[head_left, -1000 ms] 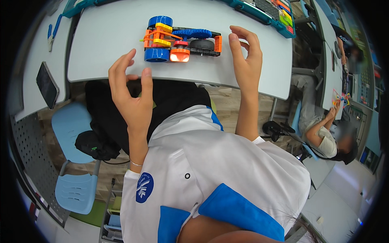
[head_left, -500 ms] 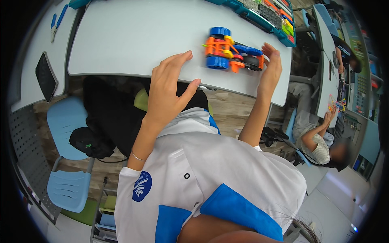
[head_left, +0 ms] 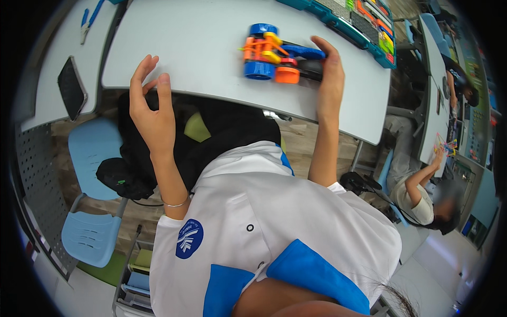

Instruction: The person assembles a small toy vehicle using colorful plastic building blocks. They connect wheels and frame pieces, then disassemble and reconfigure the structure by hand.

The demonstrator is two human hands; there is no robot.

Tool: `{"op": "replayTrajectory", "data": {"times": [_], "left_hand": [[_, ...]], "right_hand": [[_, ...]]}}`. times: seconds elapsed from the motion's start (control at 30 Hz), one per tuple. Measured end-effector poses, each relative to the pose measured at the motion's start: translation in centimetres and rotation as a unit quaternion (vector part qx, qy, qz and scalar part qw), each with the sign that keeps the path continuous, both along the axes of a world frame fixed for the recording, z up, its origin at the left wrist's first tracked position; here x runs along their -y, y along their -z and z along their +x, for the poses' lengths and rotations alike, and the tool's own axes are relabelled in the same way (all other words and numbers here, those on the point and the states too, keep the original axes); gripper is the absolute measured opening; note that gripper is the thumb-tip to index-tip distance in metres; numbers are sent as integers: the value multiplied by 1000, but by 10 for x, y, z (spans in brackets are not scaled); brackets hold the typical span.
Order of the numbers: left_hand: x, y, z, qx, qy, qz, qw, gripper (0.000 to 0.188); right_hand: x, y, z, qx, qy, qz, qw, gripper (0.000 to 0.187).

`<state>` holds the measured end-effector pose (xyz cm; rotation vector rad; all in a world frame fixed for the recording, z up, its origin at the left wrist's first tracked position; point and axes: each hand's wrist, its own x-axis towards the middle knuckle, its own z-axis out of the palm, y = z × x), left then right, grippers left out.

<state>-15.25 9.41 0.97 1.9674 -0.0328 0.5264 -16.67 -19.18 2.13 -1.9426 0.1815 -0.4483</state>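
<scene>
A toy car [head_left: 261, 51] with blue wheels and orange and yellow parts stands on the white table. Its right end carries a long blue piece [head_left: 305, 52] and a dark wheel. Against that end my right hand [head_left: 331, 74] is cupped, with its forefinger stretched toward the blue piece; some of its other fingers are hidden. Off to the left, my left hand [head_left: 153, 113] hovers around the table's near edge, empty, its thumb and bent fingers apart.
A teal case [head_left: 338, 26] of coloured building parts lies at the far right of the table [head_left: 185, 37]. On the left table are a phone [head_left: 72, 87] and blue-handled pliers [head_left: 90, 22]. Blue chairs [head_left: 94, 158] stand at left. Another person [head_left: 417, 198] handles a colourful model at right.
The toy car has shifted left on the table, and my right hand has moved left with it. My left hand has swung away to the left, farther from the car.
</scene>
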Motion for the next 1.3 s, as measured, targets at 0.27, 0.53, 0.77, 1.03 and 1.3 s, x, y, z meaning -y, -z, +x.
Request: {"op": "replayTrajectory", "data": {"times": [0.27, 0.53, 0.77, 1.03, 1.3], "left_hand": [[-33, -3, -4, 1, -71, 10, 997, 35], [-36, 1, -10, -3, -57, 17, 998, 36], [-24, 9, -9, 1, -38, 11, 999, 36], [-26, 3, -11, 12, -29, 20, 999, 32], [-42, -2, -13, 14, -71, 33, 997, 43]], "right_hand": [[-74, 0, 33, 43, -171, -10, 984, 53], [-66, 6, 27, 40, -171, -44, 983, 47], [-38, 0, 17, 22, -160, -109, 981, 69], [-68, -3, 26, 14, -154, -93, 984, 68], [-127, 0, 45, 68, -215, -98, 969, 58]]}}
